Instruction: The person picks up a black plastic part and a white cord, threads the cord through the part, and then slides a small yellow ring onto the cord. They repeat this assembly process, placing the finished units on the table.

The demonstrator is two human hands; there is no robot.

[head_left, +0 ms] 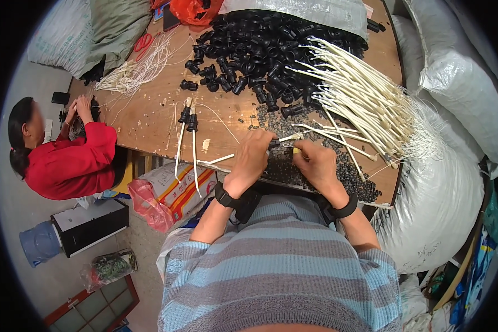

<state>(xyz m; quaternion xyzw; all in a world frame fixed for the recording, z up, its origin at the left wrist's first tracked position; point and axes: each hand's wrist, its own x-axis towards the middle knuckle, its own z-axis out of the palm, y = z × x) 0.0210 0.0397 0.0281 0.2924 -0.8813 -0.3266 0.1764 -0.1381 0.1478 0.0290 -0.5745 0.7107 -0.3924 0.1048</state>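
Note:
My left hand (pixel 252 159) is closed round a white sleeved wire (pixel 222 159) at the table's near edge. A small black fitting (pixel 274 144) shows at its fingertips, with the wire's pale end beyond it. Close by on the right, my right hand (pixel 317 164) is pinched, and a small yellow thing (pixel 296 150) pokes out between thumb and fingers; its kind is hidden. Just left of my hands, two white wires with black lamp sockets (pixel 192 122) lie with their tails over the edge. Many tiny dark pieces (pixel 293 171) are spread under and around both hands.
A heap of black sockets (pixel 249 50) covers the table's back, beside a big bundle of white wires (pixel 365 99). Red scissors (pixel 143 44) and thinner wires (pixel 133 74) lie far left. A co-worker in red (pixel 72 160) sits left. Bulging white sacks (pixel 442 193) stand right.

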